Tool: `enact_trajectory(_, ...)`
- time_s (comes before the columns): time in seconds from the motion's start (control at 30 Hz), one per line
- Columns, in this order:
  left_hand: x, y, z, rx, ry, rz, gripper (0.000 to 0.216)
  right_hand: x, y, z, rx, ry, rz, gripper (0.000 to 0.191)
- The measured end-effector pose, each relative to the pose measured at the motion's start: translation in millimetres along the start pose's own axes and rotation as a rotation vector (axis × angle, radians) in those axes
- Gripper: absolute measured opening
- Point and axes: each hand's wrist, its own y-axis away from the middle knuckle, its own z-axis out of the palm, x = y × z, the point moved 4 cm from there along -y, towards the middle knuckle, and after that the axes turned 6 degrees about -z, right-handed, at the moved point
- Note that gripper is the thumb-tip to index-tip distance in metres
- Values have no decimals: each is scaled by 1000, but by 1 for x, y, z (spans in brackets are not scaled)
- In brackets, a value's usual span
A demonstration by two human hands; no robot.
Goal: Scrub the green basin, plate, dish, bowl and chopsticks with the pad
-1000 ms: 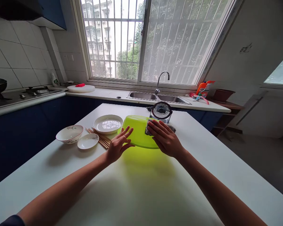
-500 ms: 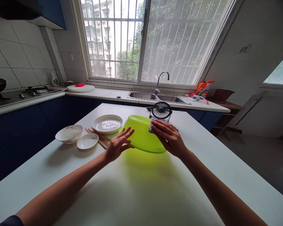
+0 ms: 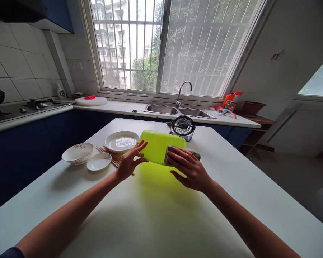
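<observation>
A lime-green plastic basin [image 3: 157, 145] stands tilted on its edge on the white island counter [image 3: 156, 215], its underside toward me. My left hand [image 3: 129, 163] steadies its left rim with fingers stretched out flat. My right hand [image 3: 190, 168] presses a grey cloth [image 3: 177, 152] against the basin's lower right side, fingers curled over the cloth.
Left of the basin lie a white plate [image 3: 121, 141], wooden chopsticks [image 3: 110, 156], a small white dish [image 3: 98, 161] and a patterned bowl [image 3: 77, 153]. A small black fan [image 3: 183, 127] stands right behind the basin. The sink [image 3: 177, 111] and tap are on the far counter.
My right hand has slid the cloth down from the basin's upper right to its lower right. The basin has tipped more upright. My left hand stays on the left rim.
</observation>
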Motion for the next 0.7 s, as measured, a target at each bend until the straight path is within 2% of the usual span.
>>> enact_trajectory(0.13,-1,1,-1,-47,-34,47,13,-4,1,3,33,89,-48,46)
enact_trajectory(0.37,3,-3,2,-160,-234,159,8,-11,-8,-2,-9,177,-69,42)
enact_trajectory(0.6,33,0,14,-136,-467,314,6,-25,-13,3,-98,295,-115,37)
enact_trajectory(0.7,36,1,14,-120,-522,349,8,-29,-14,6,-130,286,-119,37)
